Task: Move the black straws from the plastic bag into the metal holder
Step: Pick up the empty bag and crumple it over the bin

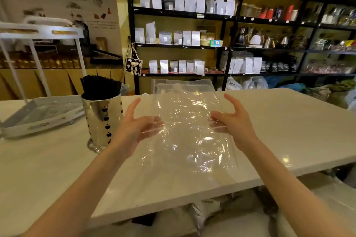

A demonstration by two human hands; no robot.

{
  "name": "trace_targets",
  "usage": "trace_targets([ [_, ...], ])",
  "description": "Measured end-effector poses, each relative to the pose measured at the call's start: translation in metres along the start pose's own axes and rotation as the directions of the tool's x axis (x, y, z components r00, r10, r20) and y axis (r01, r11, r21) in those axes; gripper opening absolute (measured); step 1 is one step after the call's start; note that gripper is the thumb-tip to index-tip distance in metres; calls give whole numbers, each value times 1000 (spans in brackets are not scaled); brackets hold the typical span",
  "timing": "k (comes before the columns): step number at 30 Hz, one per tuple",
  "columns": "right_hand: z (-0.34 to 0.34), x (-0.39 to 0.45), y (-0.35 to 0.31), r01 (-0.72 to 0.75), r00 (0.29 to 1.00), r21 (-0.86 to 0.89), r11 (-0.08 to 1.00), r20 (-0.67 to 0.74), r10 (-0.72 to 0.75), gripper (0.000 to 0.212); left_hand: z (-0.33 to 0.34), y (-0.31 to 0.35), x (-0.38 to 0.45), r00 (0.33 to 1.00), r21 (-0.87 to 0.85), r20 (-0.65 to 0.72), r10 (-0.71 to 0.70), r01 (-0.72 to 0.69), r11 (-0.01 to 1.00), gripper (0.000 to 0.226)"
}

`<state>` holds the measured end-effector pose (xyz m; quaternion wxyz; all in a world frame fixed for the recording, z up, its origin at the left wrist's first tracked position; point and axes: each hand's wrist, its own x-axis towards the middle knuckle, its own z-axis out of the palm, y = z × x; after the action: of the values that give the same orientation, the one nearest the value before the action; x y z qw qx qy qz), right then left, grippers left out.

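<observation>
Head view. The clear plastic bag (pixel 185 125) is stretched between the left hand (pixel 134 127) and the right hand (pixel 234 121) above the white table (pixel 289 131), its far edge raised and its near edge trailing toward the tabletop. Each hand has its fingers slipped behind a side edge of the film with the thumb lifted off in front, so the bag rests on spread fingers rather than being pinched; held flat like this, its whole interior can be checked at a glance. No straws are visible inside. The black straws (pixel 101 87) stand upright as a dense bundle in the metal holder (pixel 103 119), just left of the left hand and beside a white tray (pixel 38 115). The transfer appears complete; only the empty bag probably remains to be set aside.
</observation>
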<state>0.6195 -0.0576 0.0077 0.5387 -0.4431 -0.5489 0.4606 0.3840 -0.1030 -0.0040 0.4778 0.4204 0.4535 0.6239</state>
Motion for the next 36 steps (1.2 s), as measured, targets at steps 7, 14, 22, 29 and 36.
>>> trace_targets([
  [7, 16, -31, 13, -61, 978, -33, 998, 200, 67, 16, -23, 4, -55, 999, 251, 39, 33, -42, 967, 28],
  [14, 22, -60, 11, -73, 863, -92, 993, 494, 109, 38, -55, 11, -98, 1000, 487, 18, -7, -3, 874, 56],
  [22, 53, -115, -7, 294, 903, -458, 839, 422, -86, 20, -94, 29, -158, 971, 744, -113, 211, -59, 665, 36],
  [29, 81, -177, -7, 360, 806, -355, 863, 584, -96, 24, -138, 40, -227, 967, 716, -117, 228, -77, 694, 15],
  [36, 112, -216, 34, 121, 791, -333, 935, 601, 112, 60, -173, 5, -269, 980, 431, -181, -83, 155, 889, 16],
])
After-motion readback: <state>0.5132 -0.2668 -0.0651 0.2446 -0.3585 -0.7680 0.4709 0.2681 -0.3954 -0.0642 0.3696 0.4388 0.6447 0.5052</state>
